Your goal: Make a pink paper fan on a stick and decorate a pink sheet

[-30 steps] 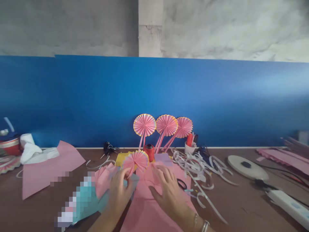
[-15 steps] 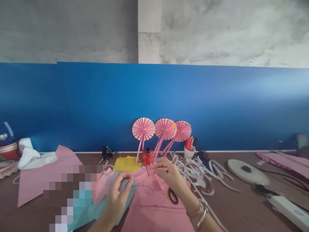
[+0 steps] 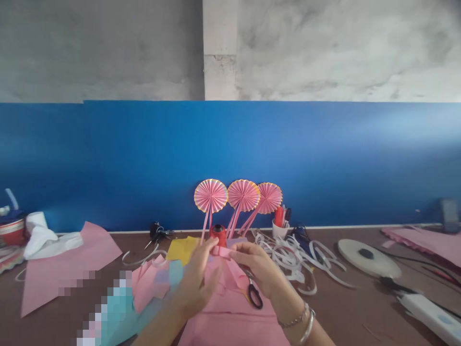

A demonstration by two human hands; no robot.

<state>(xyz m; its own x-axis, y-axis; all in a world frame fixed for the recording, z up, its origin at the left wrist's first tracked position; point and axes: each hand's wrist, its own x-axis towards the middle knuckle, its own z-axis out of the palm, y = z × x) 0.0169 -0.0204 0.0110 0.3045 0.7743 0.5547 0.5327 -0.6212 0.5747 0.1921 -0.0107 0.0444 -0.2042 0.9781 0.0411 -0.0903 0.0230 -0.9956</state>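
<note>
Both my hands meet over the middle of the brown table and pinch a pleated pink paper piece. My left hand grips its left end with closed fingers. My right hand, with bracelets on the wrist, pinches the right end. Under them lies a large pink paper sheet. Black-handled scissors rest on that sheet just below my right hand. Just beyond my fingers stands a red thread spool.
Three pink paper fans on sticks lean on the blue wall. White paper strips, a cup of pens, a round white disc and a power strip lie right. Yellow paper, pink sheets and white tissue lie left.
A second ago my left hand held an open fan and my right lay flat on the pink sheet. Both hands now pinch the pleated paper folded narrow, slightly raised.
</note>
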